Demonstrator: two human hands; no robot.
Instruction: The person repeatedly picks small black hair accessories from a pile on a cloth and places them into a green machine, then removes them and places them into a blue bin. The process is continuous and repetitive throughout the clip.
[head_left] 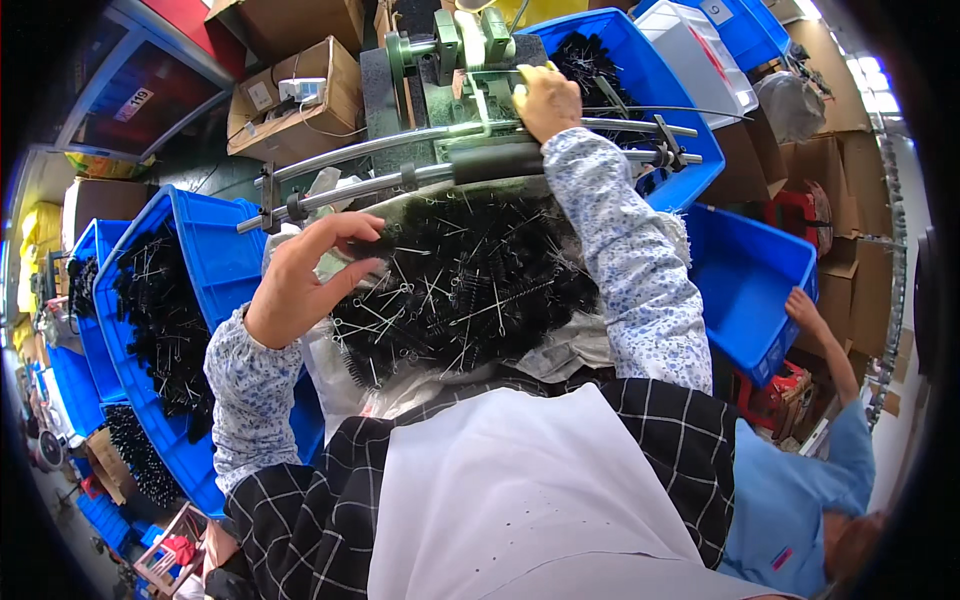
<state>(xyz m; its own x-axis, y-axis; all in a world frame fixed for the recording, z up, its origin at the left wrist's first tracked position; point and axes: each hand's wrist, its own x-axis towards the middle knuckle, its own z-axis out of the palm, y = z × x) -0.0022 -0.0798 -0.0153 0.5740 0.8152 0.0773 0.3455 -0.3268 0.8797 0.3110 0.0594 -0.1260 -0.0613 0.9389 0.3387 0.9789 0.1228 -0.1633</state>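
Observation:
A heap of small black wire brushes (470, 270) with thin looped metal stems lies in front of me on pale sheeting (575, 345). My left hand (310, 275) hovers at the heap's left edge, thumb and fingers apart, with nothing visible between them. Beyond the heap, my right hand (550, 102) reaches to the green metal machine (470, 95). Its fingers are closed at the machine's right side, with yellow coverings on the tips. What they hold, if anything, is hidden. Metal rails (360, 190) with a dark roller (497, 158) cross between the heap and the machine.
Blue bins of black brushes stand at left (185, 240) and behind the machine at right (655, 75). At right, another person's hand (803, 308) touches a blue bin (745, 280). A cardboard box (300, 110) with a small white device sits at the back left.

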